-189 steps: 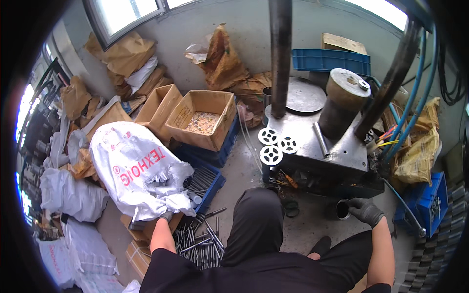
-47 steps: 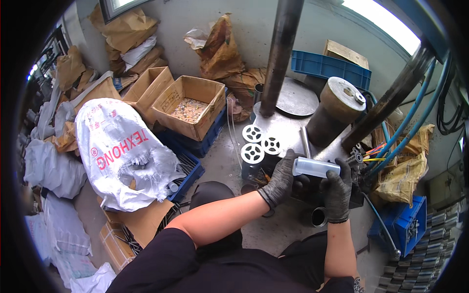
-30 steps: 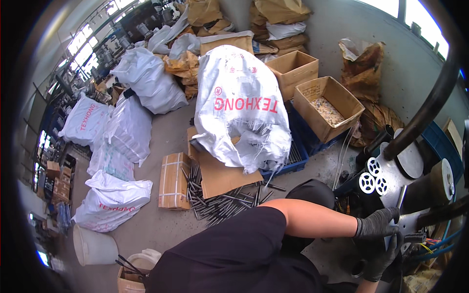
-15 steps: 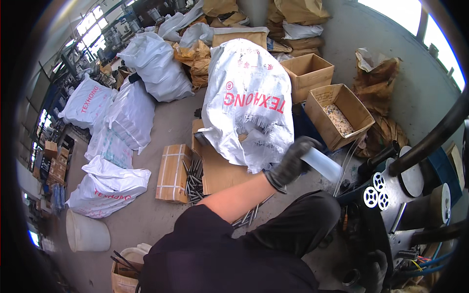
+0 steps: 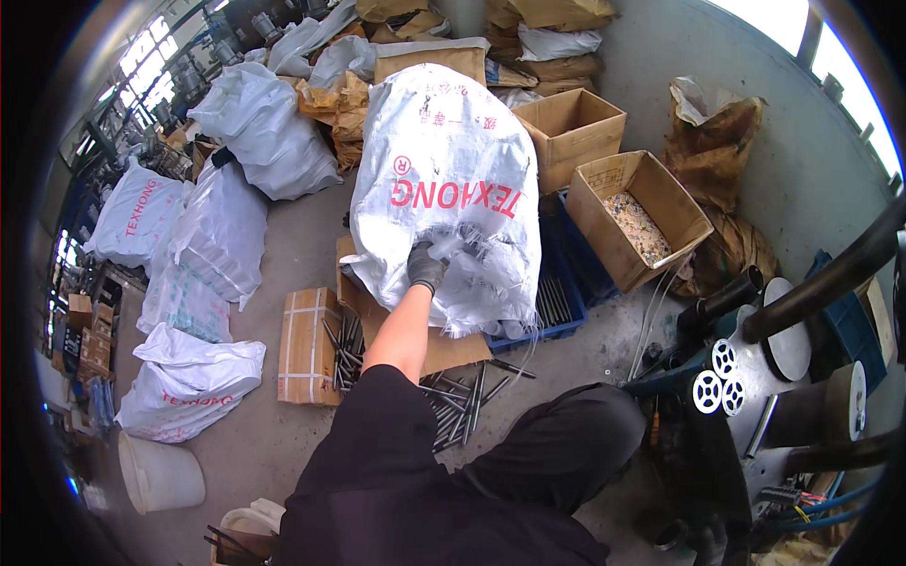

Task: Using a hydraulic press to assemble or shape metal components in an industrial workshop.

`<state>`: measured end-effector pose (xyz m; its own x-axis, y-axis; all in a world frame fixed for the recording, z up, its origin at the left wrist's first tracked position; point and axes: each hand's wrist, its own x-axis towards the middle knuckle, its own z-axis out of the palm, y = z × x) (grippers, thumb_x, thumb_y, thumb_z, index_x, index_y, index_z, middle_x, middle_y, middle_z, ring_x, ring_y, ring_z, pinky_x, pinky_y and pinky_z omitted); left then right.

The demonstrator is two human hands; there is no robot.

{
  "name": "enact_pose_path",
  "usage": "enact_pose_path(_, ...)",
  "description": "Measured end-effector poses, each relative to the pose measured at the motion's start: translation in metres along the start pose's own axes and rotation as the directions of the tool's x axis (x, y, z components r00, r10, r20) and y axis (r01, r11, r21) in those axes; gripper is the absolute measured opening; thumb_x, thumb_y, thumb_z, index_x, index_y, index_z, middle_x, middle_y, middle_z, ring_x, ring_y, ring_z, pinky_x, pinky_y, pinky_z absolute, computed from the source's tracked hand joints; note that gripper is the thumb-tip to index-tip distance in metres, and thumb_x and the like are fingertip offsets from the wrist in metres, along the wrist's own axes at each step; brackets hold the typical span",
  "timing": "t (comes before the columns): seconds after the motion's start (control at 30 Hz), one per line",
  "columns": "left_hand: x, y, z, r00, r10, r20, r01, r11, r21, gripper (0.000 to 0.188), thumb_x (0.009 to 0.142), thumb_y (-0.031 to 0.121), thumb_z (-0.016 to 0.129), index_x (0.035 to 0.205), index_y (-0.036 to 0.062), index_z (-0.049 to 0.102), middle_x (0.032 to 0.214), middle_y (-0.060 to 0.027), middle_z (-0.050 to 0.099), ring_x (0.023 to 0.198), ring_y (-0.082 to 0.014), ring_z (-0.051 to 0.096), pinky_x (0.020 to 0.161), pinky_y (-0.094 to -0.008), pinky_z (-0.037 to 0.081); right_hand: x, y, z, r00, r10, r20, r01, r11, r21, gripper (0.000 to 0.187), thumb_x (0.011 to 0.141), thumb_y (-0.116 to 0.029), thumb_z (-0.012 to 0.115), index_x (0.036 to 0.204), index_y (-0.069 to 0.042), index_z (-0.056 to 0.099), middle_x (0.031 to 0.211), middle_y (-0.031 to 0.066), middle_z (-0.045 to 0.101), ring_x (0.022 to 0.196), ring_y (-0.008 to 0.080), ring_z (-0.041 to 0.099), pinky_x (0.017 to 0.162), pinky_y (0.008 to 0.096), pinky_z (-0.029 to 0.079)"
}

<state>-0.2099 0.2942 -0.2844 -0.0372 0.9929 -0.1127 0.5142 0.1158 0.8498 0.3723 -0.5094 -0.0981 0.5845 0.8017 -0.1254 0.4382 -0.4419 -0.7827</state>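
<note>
The big white woven sack stands upright in front of me, leaning over the blue crate of metal rods at its right, its open mouth sagging toward me so I can get into it. Left of it, more filled white sacks slump on the concrete floor, and to the far right two open cardboard boxes sit against the wall. At my right stands the dark machine with white rollers. Loose steel rods lie scattered on flattened cardboard near my knee. My gloved left hand is at the sack's frayed opening, fingers curled closed on the fabric edge. My right hand is out of view.
</note>
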Motion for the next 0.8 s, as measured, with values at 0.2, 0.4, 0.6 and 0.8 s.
enact_pose_path(0.2, -0.012, -0.01, -0.043, 0.986, -0.168, -0.002, 0.137, 0.799, 0.585, 0.091, 0.077, 0.05, 0.087, 0.152, 0.0098, 0.055, 0.154, -0.0238, 0.054, 0.143, -0.0349, 0.053, 0.119, -0.0396, 0.043, 0.011, -0.038, 0.015, 0.989, 0.145, 0.033, -0.14, 0.984, -0.113, 0.038, 0.11, -0.007, 0.049, 0.145, -0.001, 0.061, 0.158, 0.0178, 0.052, 0.143, 0.0299, 0.051, 0.116, 0.0378, 0.044)
enact_pose_path(0.4, -0.022, -0.004, -0.032, 0.983, -0.183, 0.022, 0.115, 0.703, 0.702, 0.073, 0.081, 0.035, 0.08, 0.146, 0.0103, 0.058, 0.152, -0.0185, 0.056, 0.14, -0.0375, 0.055, 0.118, -0.0434, 0.043, 0.004, -0.041, 0.011, 0.977, 0.209, 0.048, -0.197, 0.964, -0.18, 0.043, 0.109, -0.007, 0.043, 0.15, -0.004, 0.057, 0.164, 0.0144, 0.047, 0.15, 0.0281, 0.044, 0.122, 0.0402, 0.038)
enact_pose_path(0.6, -0.022, -0.002, -0.029, 0.972, -0.165, 0.17, -0.054, 0.545, 0.836, 0.071, 0.081, 0.042, 0.077, 0.142, 0.0096, 0.062, 0.146, -0.0215, 0.061, 0.139, -0.0381, 0.055, 0.116, -0.0451, 0.046, -0.001, -0.024, 0.01, 0.973, 0.228, 0.047, -0.209, 0.945, -0.253, 0.039, 0.111, -0.014, 0.046, 0.146, -0.005, 0.061, 0.163, 0.0144, 0.048, 0.148, 0.03, 0.046, 0.121, 0.0414, 0.037)
enact_pose_path(0.8, -0.017, -0.036, -0.034, 0.97, -0.243, -0.001, 0.182, 0.724, 0.665, 0.073, 0.079, 0.045, 0.082, 0.138, 0.0054, 0.064, 0.137, -0.0239, 0.067, 0.131, -0.038, 0.063, 0.11, -0.0446, 0.051, 0.006, -0.05, 0.021, 0.992, 0.108, 0.068, -0.074, 0.918, -0.39, 0.034, 0.109, -0.015, 0.056, 0.138, -0.002, 0.067, 0.157, 0.0168, 0.055, 0.136, 0.0291, 0.058, 0.114, 0.0413, 0.046)
